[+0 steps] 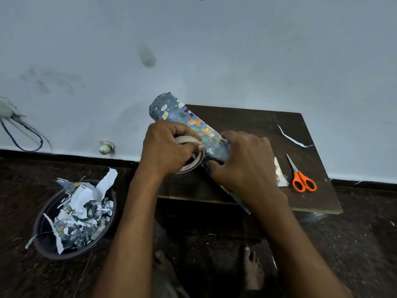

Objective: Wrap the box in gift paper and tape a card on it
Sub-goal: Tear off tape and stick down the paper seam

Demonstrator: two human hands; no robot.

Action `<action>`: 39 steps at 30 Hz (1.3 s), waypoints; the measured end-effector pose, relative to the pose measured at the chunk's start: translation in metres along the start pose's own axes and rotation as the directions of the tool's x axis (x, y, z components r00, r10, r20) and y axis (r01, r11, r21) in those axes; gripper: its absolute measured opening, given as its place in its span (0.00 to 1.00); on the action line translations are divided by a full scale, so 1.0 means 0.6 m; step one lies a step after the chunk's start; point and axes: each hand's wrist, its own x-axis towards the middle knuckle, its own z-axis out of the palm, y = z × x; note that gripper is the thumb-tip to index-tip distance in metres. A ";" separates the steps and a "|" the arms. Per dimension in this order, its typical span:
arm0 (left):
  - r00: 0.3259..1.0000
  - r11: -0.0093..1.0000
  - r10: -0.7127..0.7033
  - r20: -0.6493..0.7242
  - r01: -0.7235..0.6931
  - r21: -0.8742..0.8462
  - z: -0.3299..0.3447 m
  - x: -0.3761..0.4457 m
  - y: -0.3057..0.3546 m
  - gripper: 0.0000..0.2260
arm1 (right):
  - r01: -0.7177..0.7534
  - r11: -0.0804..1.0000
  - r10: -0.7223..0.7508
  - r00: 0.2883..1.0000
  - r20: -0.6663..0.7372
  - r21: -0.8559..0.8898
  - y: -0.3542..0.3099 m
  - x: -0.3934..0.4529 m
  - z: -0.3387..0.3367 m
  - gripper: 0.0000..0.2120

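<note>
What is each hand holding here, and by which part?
The left hand grips the tape roll around its upper rim. The right hand presses down on the middle of the gift-wrapped box, thumb at its near edge.

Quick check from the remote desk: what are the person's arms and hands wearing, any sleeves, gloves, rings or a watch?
Nothing visible. The left hand and right hand are bare, with no gloves. Both forearms are bare up to the frame's bottom edge, so no sleeve shows. No watch, bracelet or ring can be seen from this side.
</note>
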 end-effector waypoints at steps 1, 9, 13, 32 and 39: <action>1.000 1.000 -0.005 -0.006 0.005 0.002 0.001 -0.001 -0.001 0.07 | -0.003 1.000 0.003 1.000 0.000 -0.012 -0.003 0.000 0.007 0.24; 0.998 1.000 -0.012 -0.064 0.010 -0.019 0.008 -0.015 -0.005 0.07 | -0.056 0.998 0.058 0.997 -0.049 0.028 0.010 0.005 0.028 0.18; 0.996 0.999 -0.030 -0.089 0.026 -0.048 0.007 -0.023 -0.007 0.08 | -0.044 0.999 0.046 0.996 -0.072 0.022 0.008 0.005 0.033 0.20; 0.993 0.997 -0.038 -0.112 0.031 -0.066 0.006 -0.038 -0.011 0.07 | -0.555 0.817 0.559 0.829 0.026 0.156 0.222 -0.024 -0.011 0.03; 0.984 0.997 -0.026 -0.174 0.013 -0.073 0.011 -0.056 -0.015 0.09 | -0.534 0.827 0.536 0.843 0.041 0.175 0.230 -0.039 -0.029 0.01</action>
